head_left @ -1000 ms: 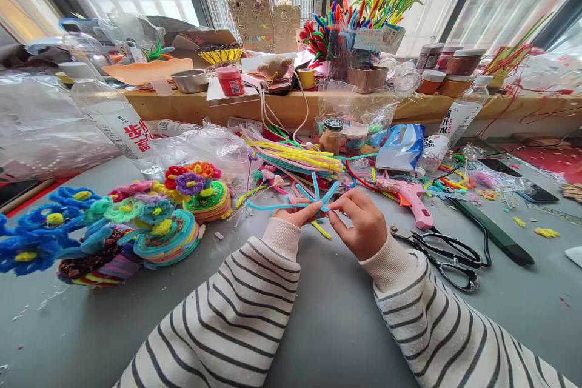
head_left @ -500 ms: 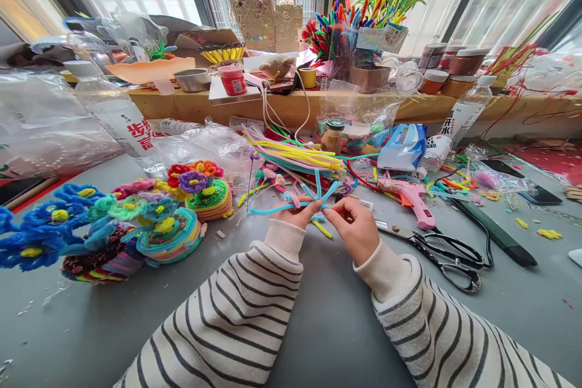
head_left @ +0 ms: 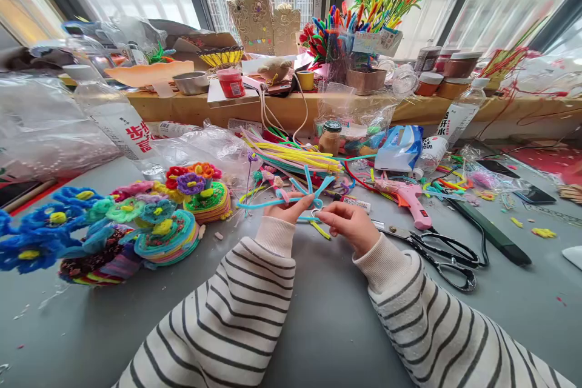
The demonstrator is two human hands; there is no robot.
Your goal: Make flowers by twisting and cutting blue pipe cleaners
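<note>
Light blue pipe cleaners [head_left: 308,179] fan out above the fingers of my left hand [head_left: 287,209]. That hand is closed in a pinch on them, and one long strand runs off to the left. A small pink piece lies against its fingers. My right hand [head_left: 348,223] is closed just to the right, its thumb and forefinger pinching a light blue strand beside a small pale loop. Its fingertips partly hide that end. Behind the hands lies a bundle of yellow, pink and teal pipe cleaners [head_left: 295,154].
Pipe cleaner flowers [head_left: 57,217] on coiled bases stand at left. To the right lie black-handled scissors [head_left: 448,254], a pink glue gun [head_left: 411,199] and a dark green strip [head_left: 491,230]. Bottles, plastic bags and a jar [head_left: 330,137] crowd the back, below a loaded ledge [head_left: 236,108].
My right hand has drawn slightly down and away from the fan's centre, and a small pale loop now shows at its fingertips. My left hand has shifted a little left, still pinching.
</note>
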